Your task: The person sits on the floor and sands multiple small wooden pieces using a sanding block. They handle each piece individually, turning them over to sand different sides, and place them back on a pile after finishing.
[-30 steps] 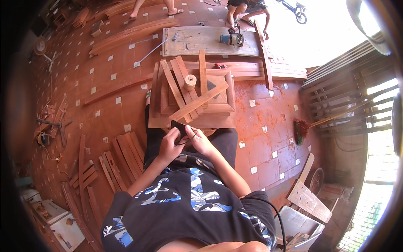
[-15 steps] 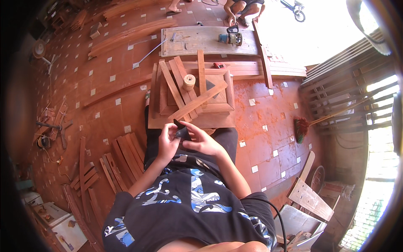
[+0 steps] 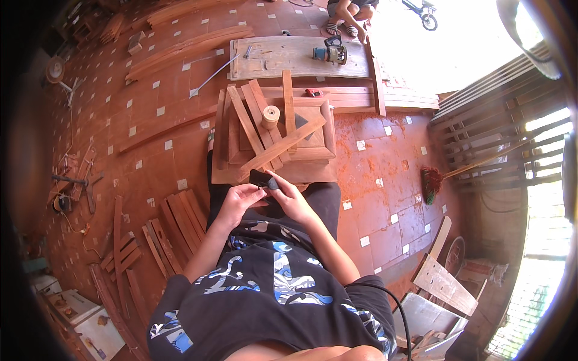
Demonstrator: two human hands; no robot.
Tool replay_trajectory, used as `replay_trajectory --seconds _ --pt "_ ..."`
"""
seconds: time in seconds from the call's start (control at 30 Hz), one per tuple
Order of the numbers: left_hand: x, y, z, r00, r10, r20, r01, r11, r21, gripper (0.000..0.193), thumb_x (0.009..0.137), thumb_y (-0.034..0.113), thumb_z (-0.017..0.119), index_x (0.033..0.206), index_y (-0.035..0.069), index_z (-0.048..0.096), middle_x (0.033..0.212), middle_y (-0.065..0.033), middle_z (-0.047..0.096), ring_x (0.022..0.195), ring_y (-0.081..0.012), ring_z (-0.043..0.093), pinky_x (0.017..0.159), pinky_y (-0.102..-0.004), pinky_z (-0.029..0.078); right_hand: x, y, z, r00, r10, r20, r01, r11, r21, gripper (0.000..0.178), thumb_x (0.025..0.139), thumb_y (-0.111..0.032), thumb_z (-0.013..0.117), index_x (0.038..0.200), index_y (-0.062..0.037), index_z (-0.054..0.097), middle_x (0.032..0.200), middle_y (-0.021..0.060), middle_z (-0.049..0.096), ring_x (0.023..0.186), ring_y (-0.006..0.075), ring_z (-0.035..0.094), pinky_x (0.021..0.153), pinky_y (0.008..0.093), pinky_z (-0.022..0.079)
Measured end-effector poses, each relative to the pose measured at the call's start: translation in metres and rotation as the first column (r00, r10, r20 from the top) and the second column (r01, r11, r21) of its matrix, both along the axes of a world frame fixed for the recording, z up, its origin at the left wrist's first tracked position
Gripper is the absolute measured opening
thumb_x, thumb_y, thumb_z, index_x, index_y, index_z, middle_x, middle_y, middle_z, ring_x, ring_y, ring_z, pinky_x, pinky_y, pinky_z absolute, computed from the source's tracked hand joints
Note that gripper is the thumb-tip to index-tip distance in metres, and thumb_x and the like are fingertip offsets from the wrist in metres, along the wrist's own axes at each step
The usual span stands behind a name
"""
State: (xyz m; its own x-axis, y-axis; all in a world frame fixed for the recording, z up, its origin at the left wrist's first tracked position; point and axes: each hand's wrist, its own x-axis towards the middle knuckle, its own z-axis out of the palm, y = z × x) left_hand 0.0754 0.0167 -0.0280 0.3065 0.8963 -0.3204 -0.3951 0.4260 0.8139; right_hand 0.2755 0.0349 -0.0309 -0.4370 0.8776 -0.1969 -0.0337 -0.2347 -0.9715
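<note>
Above my lap I hold a small folded dark sheet that looks like sandpaper (image 3: 260, 178). My right hand (image 3: 291, 198) grips it, thumb and fingers at its right side. The fingertips of my left hand (image 3: 239, 203) are pinched together at its lower left edge. Just beyond my hands is a framed wooden panel (image 3: 330, 135) with several loose wood strips (image 3: 289, 144) across it. A spool of pale cord or tape (image 3: 271, 114) stands upright on the strips. Partly under them lies a dark flat piece (image 3: 310, 129).
A blue router (image 3: 329, 55) sits on a board (image 3: 277, 51) farther off. Another person's arm (image 3: 352, 19) reaches to a long wood bar (image 3: 378, 84). Wood strips (image 3: 180, 219) lie at my left. A mop (image 3: 431, 180) and slatted rack (image 3: 500, 132) stand at right.
The dark sheet has turned from a pointed fold to a flatter shape, and my left fingers have shifted to its lower edge. The other person's long bar has slid away from me.
</note>
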Motion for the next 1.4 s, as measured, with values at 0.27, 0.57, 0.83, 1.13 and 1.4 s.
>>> replay_trajectory --seconds 0.27,0.57,0.83,1.13,1.4 --pt "0.000 0.005 -0.001 0.988 0.107 0.109 -0.114 0.992 0.063 0.020 0.107 0.019 0.058 0.097 0.003 0.063 0.114 -0.0171 0.072 0.101 -0.0282 0.074 0.080 -0.0398 0.064 0.019 0.004 0.005 0.964 0.082 -0.251 -0.137 0.968 -0.210 0.045 0.108 -0.020 0.049 0.149 -0.0014 0.051 0.133 0.0076 0.065 0.117 0.0153 0.062 0.103 0.0314 0.048" --pt "-0.003 0.015 0.015 0.986 0.155 0.056 -0.160 0.983 0.087 0.016 0.108 0.019 0.055 0.100 0.006 0.058 0.111 -0.0207 0.073 0.102 -0.0300 0.074 0.088 -0.0401 0.061 0.024 0.008 0.005 0.885 -0.084 -0.458 -0.090 0.934 -0.346 0.051 0.103 -0.020 0.049 0.152 -0.0041 0.047 0.141 0.0113 0.060 0.122 0.0189 0.061 0.102 0.0340 0.050" --pt "0.020 0.019 0.010 0.984 0.176 -0.018 -0.171 0.972 0.159 0.015 0.110 0.020 0.052 0.102 0.008 0.057 0.109 -0.0145 0.074 0.110 -0.0227 0.070 0.102 -0.0380 0.051 0.002 0.000 0.013 0.938 -0.340 -0.062 0.345 0.916 0.206 0.039 0.090 0.004 0.056 0.128 0.0021 0.060 0.124 0.0127 0.065 0.112 0.0192 0.065 0.098 0.0308 0.051" --pt "0.022 0.018 0.032 0.994 0.107 0.038 -0.112 0.971 0.210 0.023 0.112 0.027 0.046 0.099 0.009 0.052 0.110 -0.0138 0.072 0.116 -0.0229 0.068 0.107 -0.0398 0.048 -0.008 -0.003 0.029 0.980 -0.158 -0.117 0.174 0.975 0.141 0.070 0.098 -0.001 0.066 0.160 -0.0059 0.034 0.152 0.0144 0.050 0.129 0.0193 0.059 0.097 0.0337 0.056" --pt "0.022 0.028 0.046 0.972 0.016 0.235 -0.079 0.962 0.261 0.027 0.112 0.028 0.046 0.101 0.006 0.059 0.148 -0.0281 0.054 0.144 -0.0300 0.047 0.118 -0.0420 0.034 -0.021 -0.006 0.045 0.874 -0.480 0.069 0.332 0.696 0.637 0.056 0.083 -0.011 0.084 0.132 -0.0028 0.056 0.130 0.0139 0.057 0.109 0.0268 0.064 0.086 0.0369 0.056"
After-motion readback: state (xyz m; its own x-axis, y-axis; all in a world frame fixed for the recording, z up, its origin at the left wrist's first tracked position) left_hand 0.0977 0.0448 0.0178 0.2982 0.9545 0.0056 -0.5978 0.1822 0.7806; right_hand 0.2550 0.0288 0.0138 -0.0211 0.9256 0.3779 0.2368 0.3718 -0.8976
